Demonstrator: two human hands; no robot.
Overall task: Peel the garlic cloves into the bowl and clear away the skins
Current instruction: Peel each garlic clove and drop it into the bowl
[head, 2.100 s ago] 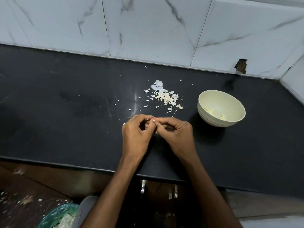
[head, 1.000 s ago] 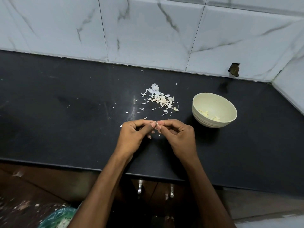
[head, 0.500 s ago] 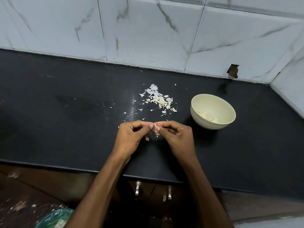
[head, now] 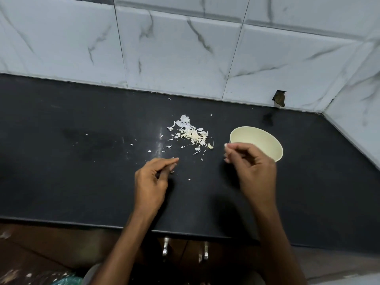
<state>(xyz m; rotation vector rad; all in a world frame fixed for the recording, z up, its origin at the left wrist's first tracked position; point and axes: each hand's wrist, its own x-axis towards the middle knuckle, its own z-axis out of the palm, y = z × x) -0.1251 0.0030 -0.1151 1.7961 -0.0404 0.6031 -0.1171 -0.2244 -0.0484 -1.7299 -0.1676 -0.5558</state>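
Both hands hover apart over the dark surface (head: 82,161): the right hand (head: 254,167), fingers curled (contents unclear), overlaps the bowl (head: 265,140); the left hand (head: 151,179) is loosely curled, holding nothing visible, near the skins (head: 192,134).

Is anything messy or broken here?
Yes. Garlic skins lie scattered on the black counter left of the bowl, not cleared yet. Also, a wall tile has a broken hole at its bottom edge.

Garlic skins (head: 191,133) lie heaped mid-counter (head: 82,161), the bowl (head: 265,140) just to their right. Left hand (head: 151,182) sits before the heap, right hand (head: 253,167) before the bowl, well apart.
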